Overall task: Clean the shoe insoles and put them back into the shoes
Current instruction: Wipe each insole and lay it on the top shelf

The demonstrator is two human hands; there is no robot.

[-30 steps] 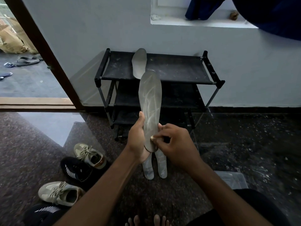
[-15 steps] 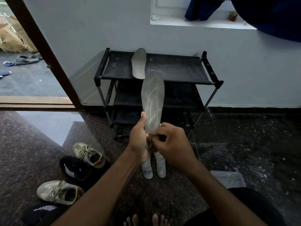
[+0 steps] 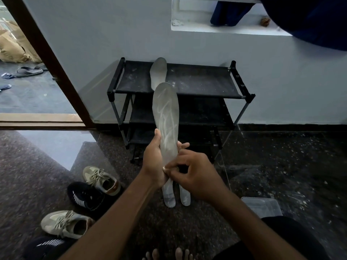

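Standing nearly upright, the insole [image 3: 165,113] runs lengthwise away from the body, with its toe end toward the shoe rack [image 3: 206,81]. Its heel end sits low in the left hand [image 3: 153,162], whose fingers [image 3: 183,145] wrap its narrow part. The right hand [image 3: 195,175] pinches the heel edge just beside. The shoes [image 3: 101,180] lie on the floor, left of both hands and nearer the left one.

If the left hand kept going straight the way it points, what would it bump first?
Probably the black shoe rack: the left hand, gripping the insole, points forward at it, though depth is unclear.
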